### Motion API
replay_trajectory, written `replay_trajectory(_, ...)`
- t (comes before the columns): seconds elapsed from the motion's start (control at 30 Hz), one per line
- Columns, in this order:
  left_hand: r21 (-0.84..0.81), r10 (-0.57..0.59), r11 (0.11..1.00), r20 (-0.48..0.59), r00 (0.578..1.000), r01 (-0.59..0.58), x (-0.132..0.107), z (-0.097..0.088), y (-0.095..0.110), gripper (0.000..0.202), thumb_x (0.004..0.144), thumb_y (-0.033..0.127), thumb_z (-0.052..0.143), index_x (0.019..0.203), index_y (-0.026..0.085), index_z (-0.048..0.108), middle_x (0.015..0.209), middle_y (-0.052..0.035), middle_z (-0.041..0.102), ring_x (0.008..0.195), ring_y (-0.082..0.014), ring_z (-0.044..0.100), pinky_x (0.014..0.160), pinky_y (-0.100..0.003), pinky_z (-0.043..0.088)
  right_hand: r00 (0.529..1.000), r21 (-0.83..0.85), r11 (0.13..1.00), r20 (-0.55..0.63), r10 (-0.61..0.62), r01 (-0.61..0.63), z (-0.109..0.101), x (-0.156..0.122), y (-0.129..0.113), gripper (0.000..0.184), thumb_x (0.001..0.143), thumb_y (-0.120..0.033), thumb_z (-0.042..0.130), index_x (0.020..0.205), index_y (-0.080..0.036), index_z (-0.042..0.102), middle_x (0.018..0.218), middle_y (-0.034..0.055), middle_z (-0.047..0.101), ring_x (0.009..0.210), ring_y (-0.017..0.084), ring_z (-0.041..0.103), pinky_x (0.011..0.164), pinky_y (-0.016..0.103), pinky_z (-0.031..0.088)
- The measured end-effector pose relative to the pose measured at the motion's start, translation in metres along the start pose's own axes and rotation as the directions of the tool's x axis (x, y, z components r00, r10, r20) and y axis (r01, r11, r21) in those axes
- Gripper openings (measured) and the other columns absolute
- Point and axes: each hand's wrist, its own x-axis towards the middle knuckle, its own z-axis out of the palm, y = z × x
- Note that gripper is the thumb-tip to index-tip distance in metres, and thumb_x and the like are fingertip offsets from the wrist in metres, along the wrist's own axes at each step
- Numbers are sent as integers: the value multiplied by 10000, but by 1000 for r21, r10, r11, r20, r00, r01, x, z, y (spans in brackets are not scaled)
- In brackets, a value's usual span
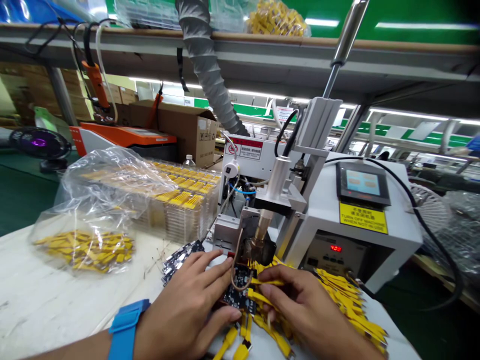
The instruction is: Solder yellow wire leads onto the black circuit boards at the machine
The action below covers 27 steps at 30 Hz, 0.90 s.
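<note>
A black circuit board [235, 295] sits under the tip of the soldering machine [259, 245], with short yellow flat cables [259, 298] along its right edge. My left hand [187, 300], with a blue strap [129, 322] on the wrist, lies flat at the board's left side. Its fingers are stretched and the fingertips touch the board. My right hand [300, 300] is closed in a pinch on a yellow flat cable [272, 282] at the right edge of the board. A thin curved tube [237, 280] hangs in front of the board. The soldering tip partly hides the board's far side.
More yellow cables [345, 305] lie in a heap at right. Beyond my left hand are stacked black boards [182, 260], a plastic bag of yellow parts [86, 245] and stacked clear trays [183, 215]. The machine's control box [397, 220] stands right; a grey hose [210, 65] hangs above.
</note>
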Motion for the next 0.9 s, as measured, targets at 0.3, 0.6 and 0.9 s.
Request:
replay_trajectory(0.3,-110,-74,991,-18,997,71,-8,3,3,682,803,446,675,1371,146,447,1364,-164,527,1229,-370,493,994,-551,443,995,168,982,63,81,-91,-6,-4,-8,269,841,-440,621,915,-182,637,766,42,658,622,163,624,558,260,503)
replay_trajectory(0.6,-250,-106,962,14,994,106,1,-2,7,651,602,368,862,1153,218,549,1243,-83,575,1167,-316,498,983,-451,460,995,-93,991,41,-90,93,-3,-6,-7,161,847,-263,534,889,-194,674,755,32,648,611,145,570,510,224,436)
replay_trajectory(0.9,-262,-52,963,70,996,68,6,-39,-30,297,921,395,546,1159,217,544,1115,-72,621,1020,-250,583,878,-384,493,989,-53,998,144,-32,40,-5,-13,-9,142,896,-292,551,934,-208,660,817,35,677,649,162,640,541,226,508)
